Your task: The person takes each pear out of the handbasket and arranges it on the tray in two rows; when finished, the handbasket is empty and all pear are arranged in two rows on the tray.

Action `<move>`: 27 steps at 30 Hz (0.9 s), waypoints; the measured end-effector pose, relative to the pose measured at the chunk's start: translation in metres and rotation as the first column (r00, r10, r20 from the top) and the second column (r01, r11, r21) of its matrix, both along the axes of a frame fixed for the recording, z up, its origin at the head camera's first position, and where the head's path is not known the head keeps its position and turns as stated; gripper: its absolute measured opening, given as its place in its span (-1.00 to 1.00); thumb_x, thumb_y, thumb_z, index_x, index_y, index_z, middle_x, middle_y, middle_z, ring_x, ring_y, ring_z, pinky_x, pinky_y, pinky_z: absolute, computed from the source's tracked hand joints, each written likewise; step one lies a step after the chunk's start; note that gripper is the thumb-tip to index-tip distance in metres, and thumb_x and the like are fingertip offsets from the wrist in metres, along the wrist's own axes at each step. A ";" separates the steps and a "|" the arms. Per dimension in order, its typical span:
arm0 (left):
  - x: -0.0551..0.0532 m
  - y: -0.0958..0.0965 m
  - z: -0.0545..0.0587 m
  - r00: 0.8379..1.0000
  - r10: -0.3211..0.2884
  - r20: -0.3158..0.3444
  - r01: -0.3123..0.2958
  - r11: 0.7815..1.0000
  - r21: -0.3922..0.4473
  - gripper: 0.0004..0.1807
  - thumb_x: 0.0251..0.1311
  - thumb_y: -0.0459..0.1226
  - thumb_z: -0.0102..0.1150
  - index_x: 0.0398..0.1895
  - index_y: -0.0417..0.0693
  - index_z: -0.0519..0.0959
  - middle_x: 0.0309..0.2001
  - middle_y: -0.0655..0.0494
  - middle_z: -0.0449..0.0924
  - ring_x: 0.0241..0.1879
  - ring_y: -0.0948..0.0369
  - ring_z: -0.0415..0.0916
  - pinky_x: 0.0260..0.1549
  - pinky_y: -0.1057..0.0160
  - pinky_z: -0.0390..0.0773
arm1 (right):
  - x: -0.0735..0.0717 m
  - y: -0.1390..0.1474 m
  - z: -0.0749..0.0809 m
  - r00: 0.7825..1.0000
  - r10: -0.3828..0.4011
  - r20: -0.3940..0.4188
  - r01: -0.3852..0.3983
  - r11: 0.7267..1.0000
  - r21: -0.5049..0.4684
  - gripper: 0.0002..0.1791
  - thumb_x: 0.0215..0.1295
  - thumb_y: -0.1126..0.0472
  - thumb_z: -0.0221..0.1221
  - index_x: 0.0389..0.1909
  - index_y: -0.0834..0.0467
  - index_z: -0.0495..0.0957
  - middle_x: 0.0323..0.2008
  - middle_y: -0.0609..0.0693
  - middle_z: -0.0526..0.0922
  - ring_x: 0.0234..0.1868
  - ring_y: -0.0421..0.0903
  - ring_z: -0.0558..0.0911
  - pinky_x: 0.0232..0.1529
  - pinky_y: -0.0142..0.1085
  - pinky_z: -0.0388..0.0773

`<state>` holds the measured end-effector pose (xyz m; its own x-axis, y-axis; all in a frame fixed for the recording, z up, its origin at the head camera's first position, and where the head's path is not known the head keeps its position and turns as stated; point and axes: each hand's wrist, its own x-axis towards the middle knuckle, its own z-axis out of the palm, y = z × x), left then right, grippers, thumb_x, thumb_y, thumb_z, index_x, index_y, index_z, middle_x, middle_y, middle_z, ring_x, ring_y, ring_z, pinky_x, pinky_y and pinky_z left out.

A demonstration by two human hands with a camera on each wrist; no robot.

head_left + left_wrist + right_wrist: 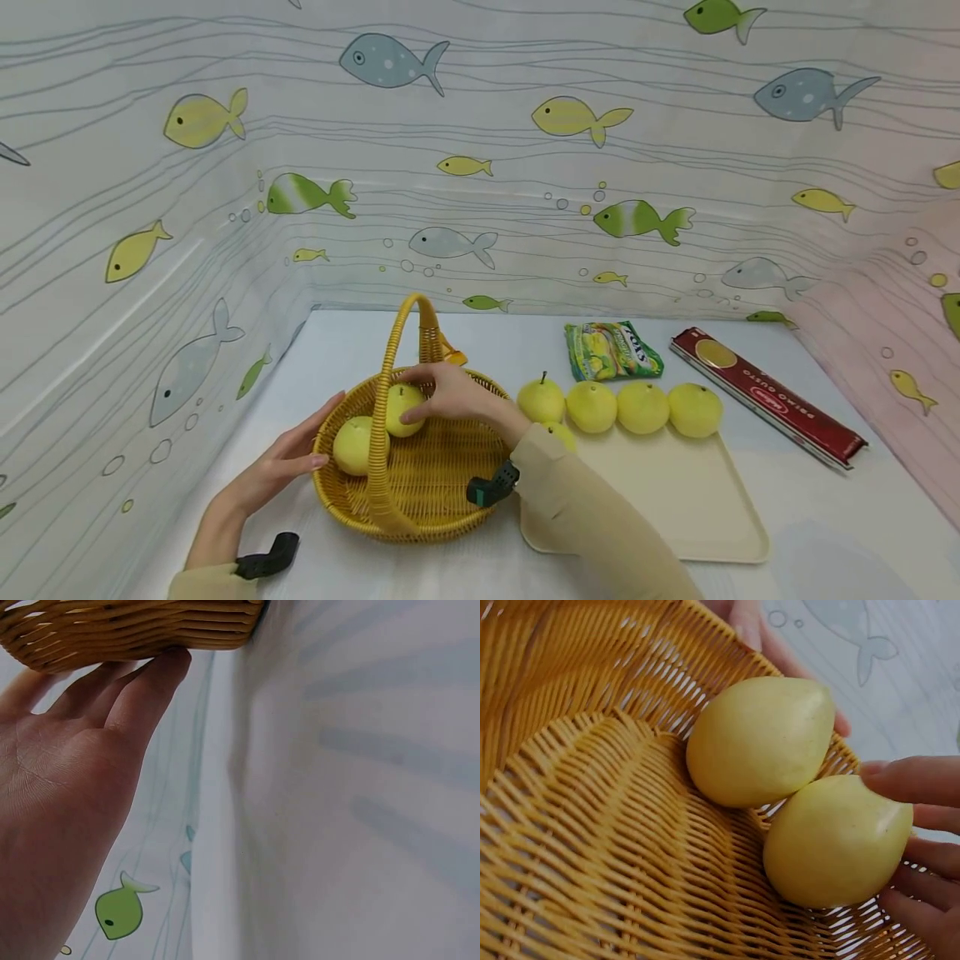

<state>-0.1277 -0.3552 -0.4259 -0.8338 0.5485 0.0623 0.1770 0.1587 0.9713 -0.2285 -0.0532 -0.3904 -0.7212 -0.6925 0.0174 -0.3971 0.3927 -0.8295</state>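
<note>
A yellow wicker basket with a tall handle stands in front of me, two yellow pears lying side by side at its left. My right hand reaches in over the right rim and grips the farther pear, its thumb and fingers around the fruit in the right wrist view. The other pear touches it and rests against the basket wall. Outside the basket, my left hand presses its left side with extended fingers; in the left wrist view the fingertips meet the woven wall.
Right of the basket is a cream tray, with several yellow pears along its back edge and one partly behind my right sleeve. Farther back lie a green-and-yellow packet and a long red packet. Fish-patterned walls enclose the table.
</note>
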 end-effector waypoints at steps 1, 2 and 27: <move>0.000 0.000 0.000 1.000 -0.005 -0.003 0.005 1.000 0.002 -0.17 0.34 -0.44 -0.13 0.63 -0.01 -0.18 0.64 0.02 -0.36 0.48 0.64 -0.15 0.23 0.59 0.09 | 0.000 0.000 -0.002 1.000 -0.001 -0.002 0.001 1.000 0.004 -0.37 0.12 0.05 0.46 0.25 0.02 0.56 0.20 -0.10 0.61 0.16 -0.20 0.54 0.17 -0.31 0.46; -0.001 0.001 0.000 1.000 -0.008 -0.005 0.008 1.000 0.002 -0.17 0.34 -0.44 -0.13 0.63 -0.02 -0.18 0.64 0.02 -0.36 0.48 0.64 -0.15 0.24 0.59 0.09 | -0.001 0.000 -0.004 1.000 -0.003 -0.003 0.003 1.000 0.008 -0.38 0.13 0.05 0.46 0.25 0.01 0.56 0.19 -0.10 0.61 0.15 -0.20 0.54 0.16 -0.31 0.46; 0.000 -0.001 -0.002 1.000 -0.003 -0.012 0.003 1.000 0.000 -0.15 0.32 -0.43 -0.11 0.63 0.00 -0.18 0.64 0.01 -0.37 0.48 0.64 -0.15 0.23 0.59 0.08 | -0.002 0.001 -0.017 0.999 -0.004 0.050 0.004 1.000 0.017 -0.35 0.08 -0.02 0.48 0.24 -0.08 0.55 0.17 -0.16 0.59 0.13 -0.22 0.55 0.12 -0.33 0.48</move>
